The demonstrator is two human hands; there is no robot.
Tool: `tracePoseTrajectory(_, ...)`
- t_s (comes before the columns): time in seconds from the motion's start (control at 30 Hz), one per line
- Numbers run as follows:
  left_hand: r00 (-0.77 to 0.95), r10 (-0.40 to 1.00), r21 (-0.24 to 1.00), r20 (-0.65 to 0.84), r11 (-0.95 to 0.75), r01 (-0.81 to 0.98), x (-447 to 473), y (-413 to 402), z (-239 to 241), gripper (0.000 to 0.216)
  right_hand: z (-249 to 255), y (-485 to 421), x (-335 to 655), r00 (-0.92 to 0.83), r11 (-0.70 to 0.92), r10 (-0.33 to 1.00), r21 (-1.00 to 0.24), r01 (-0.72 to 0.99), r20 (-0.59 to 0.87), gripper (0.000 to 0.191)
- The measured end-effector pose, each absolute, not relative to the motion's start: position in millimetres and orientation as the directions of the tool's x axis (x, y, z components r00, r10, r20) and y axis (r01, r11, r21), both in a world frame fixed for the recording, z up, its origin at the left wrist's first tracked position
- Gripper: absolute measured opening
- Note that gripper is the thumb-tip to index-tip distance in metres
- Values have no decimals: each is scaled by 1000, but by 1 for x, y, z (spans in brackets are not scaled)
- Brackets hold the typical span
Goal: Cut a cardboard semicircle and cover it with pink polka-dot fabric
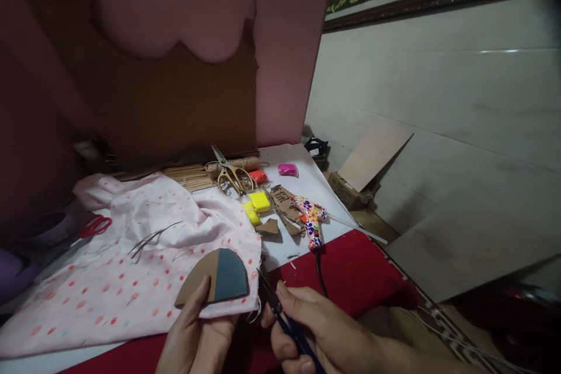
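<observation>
My left hand (197,333) pinches a rounded cardboard piece (197,277), thumb on top and fingers beneath. Its right part carries a blue-grey covering (230,274); the left is bare brown. My right hand (302,327) is closed around a slim pointed tool with dark blue handles (300,342), scissors or pliers; I cannot tell which. Its dark tip points up and left, close to the right side of the cardboard piece but apart from it. Under the piece lies a pink spotted cloth (118,298), with thin dark strips (153,239) on it.
Gold-handled scissors (232,175), yellow packets (259,201), torn cardboard (284,207) and a flower-patterned glue gun (311,219) with a black cord lie farther back on the white table (311,169). Red-handled scissors (95,225) lie left. A large scalloped cardboard sheet (184,105) stands behind.
</observation>
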State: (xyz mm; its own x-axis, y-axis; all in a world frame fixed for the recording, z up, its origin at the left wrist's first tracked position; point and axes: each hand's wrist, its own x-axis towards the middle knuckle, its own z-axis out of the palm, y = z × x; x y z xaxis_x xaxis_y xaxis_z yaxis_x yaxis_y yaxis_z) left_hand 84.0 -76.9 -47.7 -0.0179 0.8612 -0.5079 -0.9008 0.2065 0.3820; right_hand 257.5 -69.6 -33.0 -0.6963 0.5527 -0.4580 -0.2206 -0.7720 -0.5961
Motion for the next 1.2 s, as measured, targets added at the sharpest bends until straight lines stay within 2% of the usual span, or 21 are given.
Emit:
tracePoseTrajectory(0.27, -127, 848, 332, -514, 59, -942, 87, -78, -61, 50, -26, -65, 257, -664, -800, 519, -580, -155, -538, 32)
tracePoseTrajectory(0.43, -151, 851, 370, -503, 54, -927, 89, -81, -56, 47, -22, -62, 252, -621, -779, 529, -621, -86, -578, 31)
tracePoseTrajectory(0.67, -226, 861, 414, -455, -21, -910, 91, -78, -52, 43, -29, -61, 250, -606, -731, 586, -673, -110, -538, 34)
tracePoseTrajectory(0.97, -213, 851, 409, -480, 2, -913, 91, -79, -56, 44, -31, -62, 249, -504, -658, 661, -753, -33, -555, 37)
tracePoseTrajectory(1.2, -211, 849, 404, -484, 3, -915, 92, -79, -53, 43, -32, -63, 250, -537, -712, 627, -694, -104, -564, 36)
